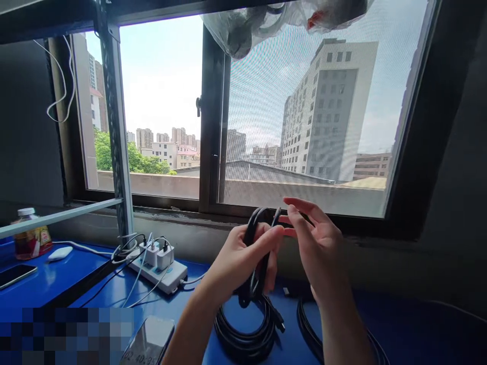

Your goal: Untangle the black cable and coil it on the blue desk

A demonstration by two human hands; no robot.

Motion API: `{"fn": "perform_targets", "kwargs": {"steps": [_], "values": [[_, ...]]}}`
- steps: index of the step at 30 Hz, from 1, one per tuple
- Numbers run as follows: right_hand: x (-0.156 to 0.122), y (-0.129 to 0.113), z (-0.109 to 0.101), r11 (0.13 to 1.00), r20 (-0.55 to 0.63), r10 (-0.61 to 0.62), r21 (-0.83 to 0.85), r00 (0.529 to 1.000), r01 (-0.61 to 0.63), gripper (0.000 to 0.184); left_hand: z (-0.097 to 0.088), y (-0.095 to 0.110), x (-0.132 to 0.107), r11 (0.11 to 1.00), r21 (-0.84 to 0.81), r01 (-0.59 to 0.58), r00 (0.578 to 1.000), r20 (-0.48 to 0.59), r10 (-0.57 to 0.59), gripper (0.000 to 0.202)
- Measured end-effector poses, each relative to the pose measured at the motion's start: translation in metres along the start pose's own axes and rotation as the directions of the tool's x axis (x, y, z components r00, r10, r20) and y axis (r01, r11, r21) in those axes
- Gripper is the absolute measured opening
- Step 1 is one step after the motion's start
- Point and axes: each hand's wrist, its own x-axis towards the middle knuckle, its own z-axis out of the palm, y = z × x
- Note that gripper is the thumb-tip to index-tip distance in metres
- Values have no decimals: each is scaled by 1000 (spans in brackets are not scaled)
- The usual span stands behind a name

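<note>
A looped black cable (251, 233) hangs in my left hand (241, 256), whose fingers wrap round it, the thumb pressing from the near side. My right hand (319, 241) is raised just right of the loops, its fingers stretched out and apart; some fingertips come close to the cable and the left thumb, and I cannot tell whether they touch. Below the hands, a coiled black cable (247, 351) lies on the blue table (190, 309), its plug pointing right. Another black cable coil (309, 329) is partly hidden behind my right forearm.
A white power strip (169, 279) with chargers and tangled wires sits at left. A phone (150, 339) lies near the front, another phone (17, 276) farther left by a bottle (32, 238) and a white case (60, 253). A metal shelf post (117, 126) stands before the window.
</note>
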Motion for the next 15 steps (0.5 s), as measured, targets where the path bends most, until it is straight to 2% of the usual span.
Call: {"fn": "perform_targets", "kwargs": {"steps": [3, 6, 7, 9, 11, 12, 13, 15], "values": [[-1, -7, -5, 996, 22, 10, -92, 1000, -8, 37, -9, 4, 1, 998, -46, -52, 994, -99, 47, 49], [-3, -12, -9, 994, 195, 57, -100, 979, -38, 49, -17, 6, 2, 994, 18, -105, 982, -155, 107, 51], [-4, -13, -9, 994, 281, 74, -93, 957, -49, 53, -19, 6, 2, 992, 49, -112, 980, -161, 119, 51], [-6, -14, -7, 995, 473, 94, -77, 876, -65, 56, -21, 4, 2, 989, 90, -115, 977, -171, 129, 52], [-10, -15, -1, 997, 627, 79, -49, 775, -62, 48, -21, 2, 2, 991, 90, -103, 978, -173, 118, 54], [-12, -14, 2, 998, 671, 62, -26, 739, -60, 43, -20, 1, 2, 993, 74, -92, 980, -170, 104, 55], [-14, -14, 5, 998, 692, 41, 2, 721, -58, 37, -20, 1, 2, 995, 55, -81, 982, -165, 89, 58], [-17, -14, 12, 997, 675, -7, 59, 737, -45, 29, -18, 2, 1, 996, 16, -89, 983, -163, 90, 62]]}}
